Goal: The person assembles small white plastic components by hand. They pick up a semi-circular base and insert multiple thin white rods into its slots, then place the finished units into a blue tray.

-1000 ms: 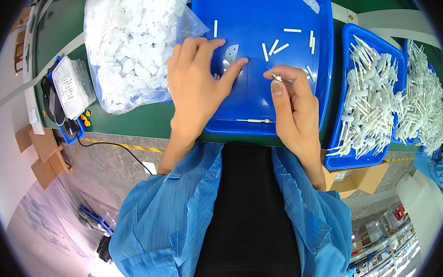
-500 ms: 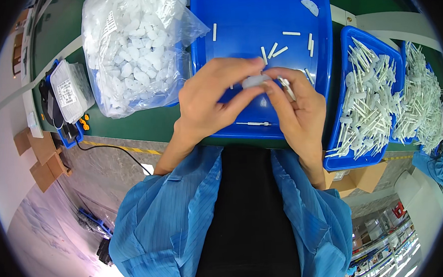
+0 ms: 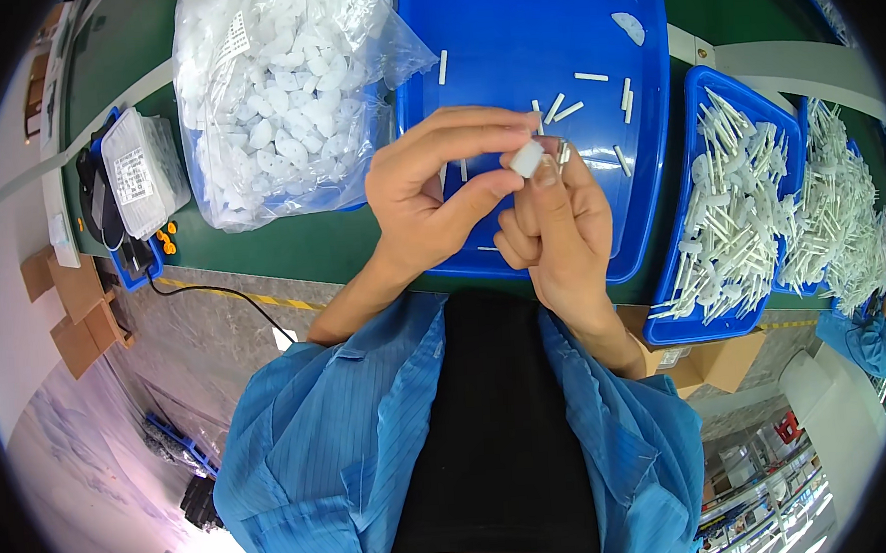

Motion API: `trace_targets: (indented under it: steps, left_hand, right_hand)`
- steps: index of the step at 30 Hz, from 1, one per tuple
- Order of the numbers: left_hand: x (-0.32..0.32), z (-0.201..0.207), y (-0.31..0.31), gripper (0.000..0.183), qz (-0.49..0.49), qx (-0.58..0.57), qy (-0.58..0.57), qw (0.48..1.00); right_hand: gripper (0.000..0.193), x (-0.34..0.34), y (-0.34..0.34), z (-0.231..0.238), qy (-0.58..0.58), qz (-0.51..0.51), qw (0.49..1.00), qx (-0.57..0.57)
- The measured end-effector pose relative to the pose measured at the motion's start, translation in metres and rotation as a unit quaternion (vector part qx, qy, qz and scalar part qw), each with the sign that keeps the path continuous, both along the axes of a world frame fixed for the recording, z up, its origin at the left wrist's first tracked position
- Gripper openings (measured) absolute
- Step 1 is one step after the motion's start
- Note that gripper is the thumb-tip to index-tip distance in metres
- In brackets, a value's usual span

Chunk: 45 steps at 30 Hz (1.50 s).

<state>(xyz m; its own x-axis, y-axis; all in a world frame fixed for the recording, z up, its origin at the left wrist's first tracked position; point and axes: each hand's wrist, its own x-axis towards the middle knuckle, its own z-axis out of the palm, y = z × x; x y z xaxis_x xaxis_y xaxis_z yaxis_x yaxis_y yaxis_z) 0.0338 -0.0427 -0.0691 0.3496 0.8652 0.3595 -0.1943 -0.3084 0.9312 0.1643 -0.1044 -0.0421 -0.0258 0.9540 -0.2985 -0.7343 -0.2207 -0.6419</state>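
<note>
Over the blue tray [image 3: 491, 54] both hands meet at chest height. Between the thumb and fingertips of my left hand [image 3: 423, 182] is a small white plastic piece [image 3: 527, 159], turned so that a blunt face shows. My right hand [image 3: 565, 215] is closed, its thumb and fingertip pinching a small shiny, silvery piece [image 3: 563, 152] right beside the white one. Whether the two pieces are joined cannot be made out. Several short white sticks [image 3: 591, 77] lie in the tray behind the hands, with a white half-round plastic piece [image 3: 628, 28] in its far right corner.
A clear plastic bag [image 3: 284, 105] full of white half-round pieces stands left of the tray. On the right, two blue bins hold heaps of white pieces with sticks [image 3: 730, 201]. A clear box [image 3: 142, 172] and small orange parts [image 3: 166, 238] sit far left.
My right hand has moved left and its fingers have curled in. The white piece has turned from lying lengthwise to showing its end. The view has shifted slightly.
</note>
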Motion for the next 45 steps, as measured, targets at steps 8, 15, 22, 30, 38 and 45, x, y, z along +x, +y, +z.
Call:
trace_targets:
  steps: [8, 15, 22, 30, 38, 45]
  left_hand:
    - [-0.004, 0.007, 0.000, 0.029, 0.091, -0.145, -0.085, 0.982]
    - [-0.003, 0.001, -0.004, 0.024, 0.089, -0.090, -0.077, 0.989]
    - [-0.007, -0.007, -0.001, 0.017, 0.100, -0.033, -0.058, 0.993]
    - [-0.015, -0.008, -0.001, 0.018, 0.077, -0.020, -0.068, 0.995]
    - [-0.017, -0.003, -0.004, 0.023, 0.036, -0.042, -0.074, 0.996]
    - [-0.021, -0.002, 0.000, 0.020, -0.013, -0.070, -0.145, 0.987]
  right_hand:
    - [0.019, 0.000, -0.001, 0.007, -0.466, 0.028, 0.878, 0.103]
    - [0.010, -0.006, 0.011, 0.005, -0.652, -0.026, 0.729, 0.207]
    - [0.008, -0.008, 0.007, 0.002, -0.634, -0.003, 0.750, 0.190]
    - [0.006, 0.006, 0.006, 0.028, -0.551, 0.075, 0.824, 0.108]
    - [0.007, 0.011, 0.009, 0.044, -0.575, 0.085, 0.805, 0.119]
    - [0.010, 0.019, 0.013, 0.017, -0.287, 0.189, 0.933, 0.101]
